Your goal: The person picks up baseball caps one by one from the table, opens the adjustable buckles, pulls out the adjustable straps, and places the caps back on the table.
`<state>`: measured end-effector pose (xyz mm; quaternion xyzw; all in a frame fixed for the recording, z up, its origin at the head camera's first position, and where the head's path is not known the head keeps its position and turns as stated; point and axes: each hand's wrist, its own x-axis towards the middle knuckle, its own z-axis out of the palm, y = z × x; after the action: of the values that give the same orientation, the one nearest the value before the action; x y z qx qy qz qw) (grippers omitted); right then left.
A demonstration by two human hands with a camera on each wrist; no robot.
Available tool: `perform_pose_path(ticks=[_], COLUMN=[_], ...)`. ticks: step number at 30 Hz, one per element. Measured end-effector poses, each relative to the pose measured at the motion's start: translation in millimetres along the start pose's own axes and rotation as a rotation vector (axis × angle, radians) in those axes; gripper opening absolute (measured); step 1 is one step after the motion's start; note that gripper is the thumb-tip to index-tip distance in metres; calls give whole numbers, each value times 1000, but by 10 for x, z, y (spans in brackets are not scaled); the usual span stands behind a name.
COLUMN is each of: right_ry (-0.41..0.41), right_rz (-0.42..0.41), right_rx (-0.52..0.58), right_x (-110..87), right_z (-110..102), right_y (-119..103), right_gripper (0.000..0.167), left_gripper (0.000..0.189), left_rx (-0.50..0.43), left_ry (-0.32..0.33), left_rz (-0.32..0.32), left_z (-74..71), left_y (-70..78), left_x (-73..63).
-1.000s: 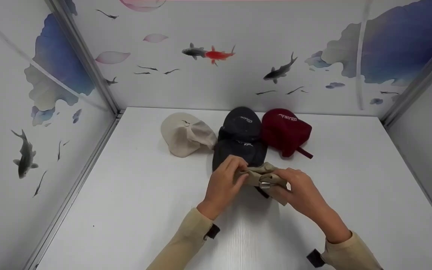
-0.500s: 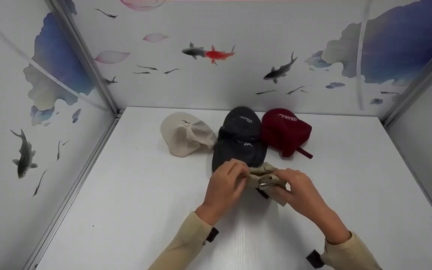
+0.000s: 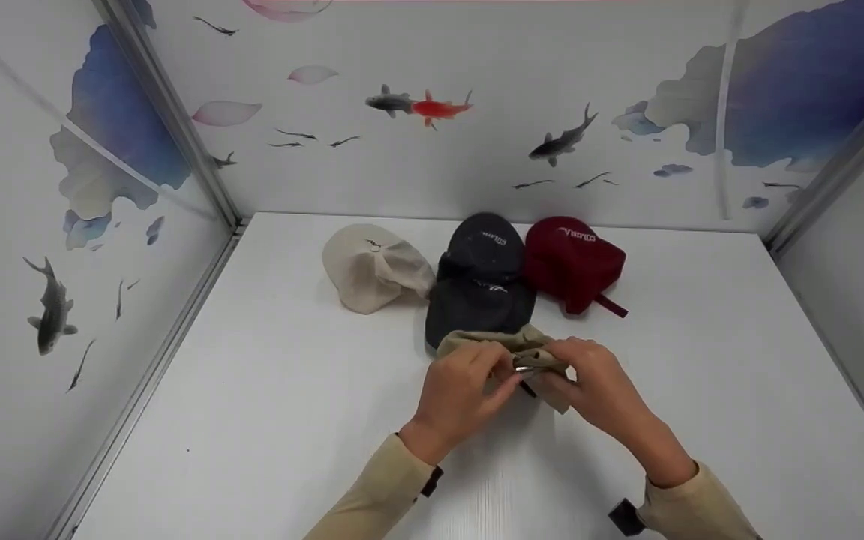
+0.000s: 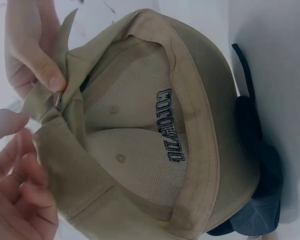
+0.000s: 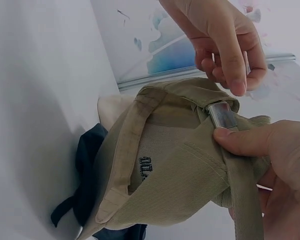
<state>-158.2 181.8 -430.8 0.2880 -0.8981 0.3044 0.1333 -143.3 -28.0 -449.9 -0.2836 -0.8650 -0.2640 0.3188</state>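
A khaki baseball cap is held up with its hollow inside facing the person, dark lettering visible within. My right hand pinches its back strap, the thumb lying beside the silver buckle. Close to the buckle, on the other side, is my left hand. In the right wrist view its fingers are loosely bent just off the strap, with no cloth between them. Two dark caps, one in front of the other, lie right behind the khaki cap; the front dark cap is partly covered by it.
A beige cap lies left of the rear dark cap, and a dark red cap lies to its right. The white table is bounded by printed panels at the back and sides.
My left hand has slid right and slightly down, from the cap's left edge towards the buckle, uncovering the cap's left part. The right hand keeps its pinch almost in place.
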Motion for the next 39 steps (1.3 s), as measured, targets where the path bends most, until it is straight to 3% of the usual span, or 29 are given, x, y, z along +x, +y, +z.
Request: perform_pose_path(ticks=[8,29,39], right_ry=[2,51,75], right_rz=[15,-28,-56], right_rx=[9,102,134], right_x=[8,7,8], right_z=[29,105,141], right_y=[-39,-2,14], right_gripper=[20,17,16], left_gripper=[27,28,28], left_rx=[2,64,78], left_ry=[-56,-59,-73], left_rz=[-95,-208,-221], left_z=[50,71,74], left_y=[22,109,133], left_x=[3,26,13])
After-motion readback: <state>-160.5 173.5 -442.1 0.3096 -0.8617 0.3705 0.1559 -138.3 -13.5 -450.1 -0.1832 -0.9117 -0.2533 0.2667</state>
